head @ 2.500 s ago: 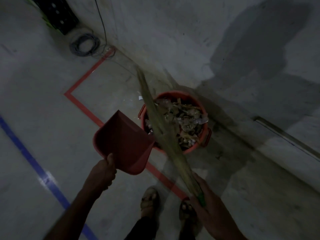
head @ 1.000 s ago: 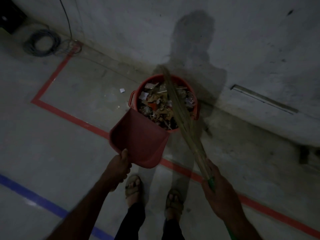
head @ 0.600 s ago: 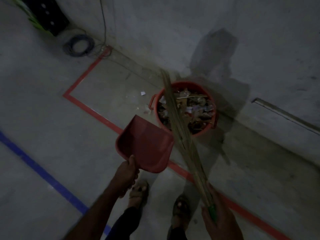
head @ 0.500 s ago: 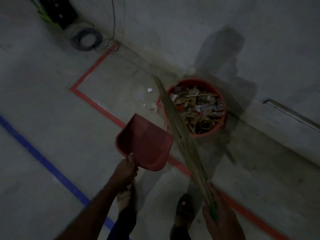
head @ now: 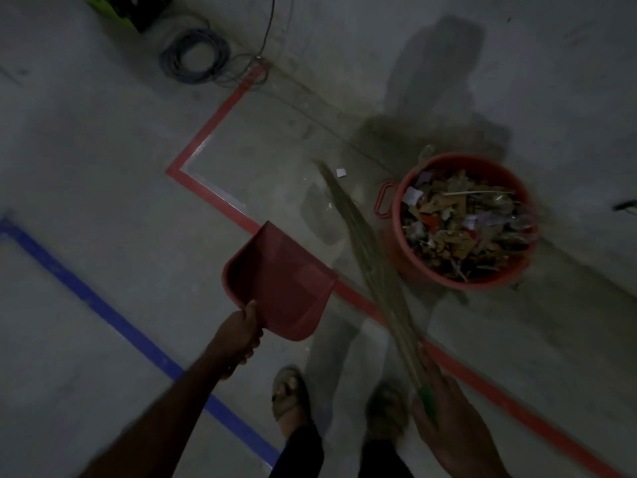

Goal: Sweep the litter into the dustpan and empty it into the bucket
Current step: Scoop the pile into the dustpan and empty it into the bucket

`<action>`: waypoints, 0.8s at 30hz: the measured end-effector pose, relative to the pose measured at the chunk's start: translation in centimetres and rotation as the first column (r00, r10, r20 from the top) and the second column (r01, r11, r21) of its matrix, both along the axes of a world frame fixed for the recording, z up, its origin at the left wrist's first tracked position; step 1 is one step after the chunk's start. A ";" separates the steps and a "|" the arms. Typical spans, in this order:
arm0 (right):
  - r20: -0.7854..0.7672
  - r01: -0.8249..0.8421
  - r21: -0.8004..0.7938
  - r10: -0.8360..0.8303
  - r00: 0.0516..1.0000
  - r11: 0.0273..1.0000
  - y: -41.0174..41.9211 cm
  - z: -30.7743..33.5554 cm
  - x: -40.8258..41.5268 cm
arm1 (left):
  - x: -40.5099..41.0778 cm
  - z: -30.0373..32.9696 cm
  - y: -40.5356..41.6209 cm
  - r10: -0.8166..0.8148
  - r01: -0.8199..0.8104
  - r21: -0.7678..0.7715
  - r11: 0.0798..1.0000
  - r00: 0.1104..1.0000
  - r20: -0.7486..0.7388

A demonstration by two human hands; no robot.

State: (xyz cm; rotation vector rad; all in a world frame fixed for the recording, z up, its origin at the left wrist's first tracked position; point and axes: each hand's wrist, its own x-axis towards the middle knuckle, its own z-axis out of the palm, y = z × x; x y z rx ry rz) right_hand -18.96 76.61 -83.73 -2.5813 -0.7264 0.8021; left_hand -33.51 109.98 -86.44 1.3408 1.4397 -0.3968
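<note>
Fingers of the left hand (head: 239, 331) were curled round the near end of the red dustpan (head: 281, 282), thumb lying along its rim; the pan was held off the floor, its open mouth pointing away from the person, and no litter could be made out inside it. Fingers of the right hand (head: 448, 415) were wrapped round the green grip of the broom (head: 365, 257) — the long bundle of straw-coloured bristles slanted up and to the left, its tip near a small white scrap (head: 341, 172) on the concrete floor (head: 103, 139).

The red bucket (head: 462, 282) stood on the floor to the right of the broom, close to the wall, well filled with mixed litter (head: 465, 222) of paper and dry scraps; one side handle faced the broom. Dustpan and bucket were apart, with the broom between them.

A red tape line (head: 206, 139) ran across the floor under dustpan and broom, turning a corner further off. A blue tape line (head: 113, 322) ran at left. Two sandalled feet (head: 289, 395) stood at the bottom edge — the right one blurred. A coil of cable (head: 194, 56) lay by the wall at top.
</note>
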 end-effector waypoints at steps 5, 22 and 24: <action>-0.075 0.013 -0.038 -0.016 0.997 0.999 8.0 -4.5 3.1 | 2.8 -2.9 4.5 -0.003 0.002 -0.018 1.000 0.999 -0.047; 0.097 0.043 -0.315 -0.012 0.995 0.948 21.9 -25.2 14.0 | 6.0 -20.9 14.6 -0.227 0.214 -0.108 0.971 0.967 -0.117; 0.144 0.001 -0.384 0.059 0.988 0.924 17.8 -23.1 10.8 | 5.8 -21.3 15.6 -0.282 0.271 -0.101 0.957 0.951 -0.124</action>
